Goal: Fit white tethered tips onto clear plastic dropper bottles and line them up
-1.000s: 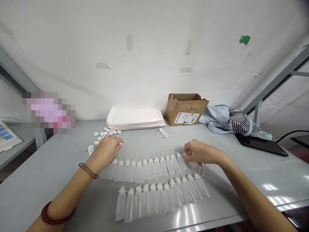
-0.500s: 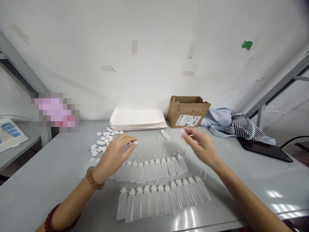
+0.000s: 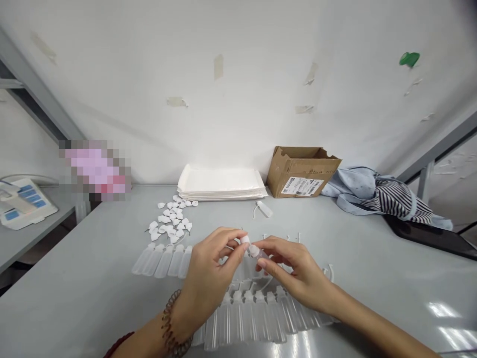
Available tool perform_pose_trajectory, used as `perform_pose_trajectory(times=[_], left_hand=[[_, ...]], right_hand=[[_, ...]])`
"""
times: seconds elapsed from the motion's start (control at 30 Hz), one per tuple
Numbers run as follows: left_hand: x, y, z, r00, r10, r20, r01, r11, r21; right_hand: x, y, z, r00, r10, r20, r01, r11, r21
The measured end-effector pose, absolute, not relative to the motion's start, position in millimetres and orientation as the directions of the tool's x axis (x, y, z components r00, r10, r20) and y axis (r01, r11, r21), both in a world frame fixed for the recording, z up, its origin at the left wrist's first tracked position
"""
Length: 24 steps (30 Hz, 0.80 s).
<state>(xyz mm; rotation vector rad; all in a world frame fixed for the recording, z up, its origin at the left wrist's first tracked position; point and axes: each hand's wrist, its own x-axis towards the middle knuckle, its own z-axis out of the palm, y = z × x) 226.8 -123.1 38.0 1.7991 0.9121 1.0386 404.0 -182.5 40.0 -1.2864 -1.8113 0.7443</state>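
Note:
In my left hand (image 3: 214, 261), a small white cap (image 3: 244, 239) is pinched between thumb and fingertips. My right hand (image 3: 292, 266) grips a small translucent plastic bottle (image 3: 255, 250), its neck pointing left toward the cap. Cap and neck are very close; I cannot tell whether they touch. Beneath the hands lie two rows of similar bottles, a front row (image 3: 238, 320) and a back row (image 3: 166, 262) partly hidden by my hands. Loose white caps (image 3: 175, 218) are scattered beyond my left hand. A single bottle with a thin tube (image 3: 265, 209) lies farther back.
A stack of white envelopes (image 3: 223, 181) sits against the wall, beside an open cardboard box (image 3: 303, 171). Blue and striped cloth (image 3: 395, 199) is heaped at the right, partly over a dark flat object (image 3: 421, 237). A white and blue device (image 3: 28, 201) stands on the left shelf.
Both hands have come together over the back row, my left moving right with the cap and my right moving left and nearer with the bottle. The view has shifted slightly.

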Motion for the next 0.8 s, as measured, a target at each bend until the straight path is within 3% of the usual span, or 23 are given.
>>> perform_pose_trajectory(times=[0.17, 0.37, 0.6, 0.8], left_hand=[[227, -129, 40, 0.384, 0.843, 0.377, 0.137, -0.456, 0.879], [227, -132, 44, 0.392, 0.849, 0.355, 0.104, -0.424, 0.9], [224, -124, 50, 0.458, 0.886, 0.072, 0.005, -0.083, 0.997], [224, -119, 48, 0.437, 0.899, -0.022, -0.118, 0.082, 0.99]], right_hand=[[403, -184, 36, -0.147, 0.959, 0.241, 0.463, 0.282, -0.841], [403, -184, 40, -0.112, 0.958, 0.264, 0.394, 0.287, -0.873], [403, -186, 45, -0.118, 0.947, 0.298, 0.394, 0.32, -0.862], [404, -187, 38, -0.133, 0.939, 0.316, 0.467, 0.341, -0.816]])
